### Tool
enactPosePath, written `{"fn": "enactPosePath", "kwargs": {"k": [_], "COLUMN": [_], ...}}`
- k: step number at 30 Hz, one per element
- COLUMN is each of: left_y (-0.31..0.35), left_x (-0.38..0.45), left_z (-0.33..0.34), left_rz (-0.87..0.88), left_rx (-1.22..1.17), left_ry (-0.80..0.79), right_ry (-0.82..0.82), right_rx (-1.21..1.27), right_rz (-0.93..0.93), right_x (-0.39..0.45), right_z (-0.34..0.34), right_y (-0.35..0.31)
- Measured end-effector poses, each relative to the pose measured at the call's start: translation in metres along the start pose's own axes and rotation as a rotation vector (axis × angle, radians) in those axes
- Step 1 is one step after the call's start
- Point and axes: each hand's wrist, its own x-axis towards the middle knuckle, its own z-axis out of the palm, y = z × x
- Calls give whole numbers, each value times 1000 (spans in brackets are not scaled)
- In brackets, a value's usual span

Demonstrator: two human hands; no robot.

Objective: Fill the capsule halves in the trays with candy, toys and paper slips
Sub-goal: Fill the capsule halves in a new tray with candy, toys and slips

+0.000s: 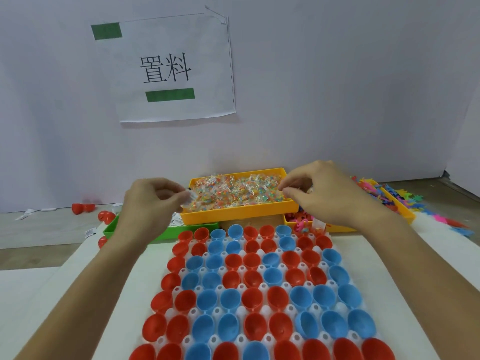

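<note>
A white tray (285, 285) in front of me holds rows of red capsule halves (252, 298) and blue capsule halves (207, 300), all open side up. Behind it an orange bin (233, 215) is heaped with clear candy packets (233, 190). My left hand (150, 201) hovers at the bin's left edge and pinches a clear candy packet (189, 197). My right hand (327, 190) is over the bin's right end, its fingertips curled and pinched together above the packets; what they hold is too small to tell.
A green bin (161, 233) with paper slips sits left of the tray. Yellow bins (405, 211) of colourful plastic toys stand at the right. Loose red capsule halves (81, 208) and slips lie on the table at the left. A wall with a paper sign (166, 68) is behind.
</note>
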Motion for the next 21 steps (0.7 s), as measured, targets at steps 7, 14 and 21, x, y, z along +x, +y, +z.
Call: {"fn": "enactPosePath", "kwargs": {"k": [7, 14, 21], "left_y": [46, 52, 51], "left_x": [-34, -40, -38], "left_z": [17, 30, 30], "left_rz": [109, 195, 206], "left_rx": [-109, -152, -225], "left_ry": [-318, -354, -407], "right_ry": [-185, -173, -111], "right_rx": [336, 540, 492], "right_rz": [-33, -17, 2], "right_x": [-9, -12, -8], "right_z": [15, 12, 5], "right_y": [-42, -47, -36]}}
